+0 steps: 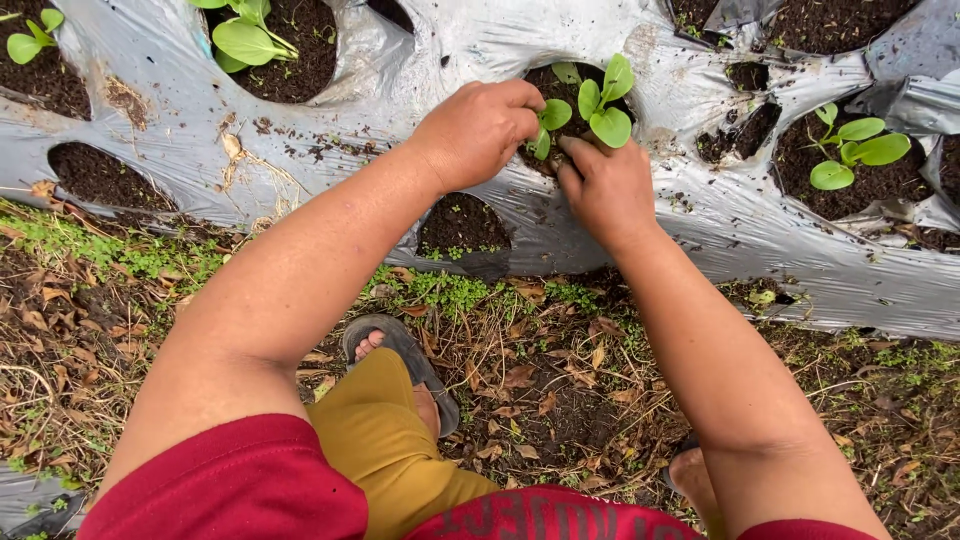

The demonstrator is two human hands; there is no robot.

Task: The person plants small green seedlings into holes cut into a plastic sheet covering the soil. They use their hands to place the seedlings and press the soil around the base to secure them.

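I had both hands up at the planting hole (560, 85) in the upper middle of the frame, cut into the silver plastic sheet (400, 70) that covered the bed. My left hand (478, 128) was curled into a loose fist at the left edge of that hole, its fingertips pressed against the base of the small green seedling (598, 105). My right hand (603, 185) sat just below and to the right of the plant, fingers bent into the dark soil around its stem. The seedling stood upright in the hole between the two hands, its round leaves spread above my knuckles. Whether either hand actually gripped the stem or only pushed soil against it, I could not tell.

Just below my left wrist lay an empty hole (462, 225) filled with dark soil. Another empty hole (100, 178) sat at the left of the frame. A planted seedling (245, 40) showed at the top left, and another planted seedling (850, 150) grew in a hole at the right, well apart from my hands.

Below the sheet, the ground (560, 380) was brown with dry leaves and patches of small green weeds. My sandal (410, 360) and yellow trouser leg (385, 440) showed at the bottom centre, with red sleeves (240, 485) at the lower edge.
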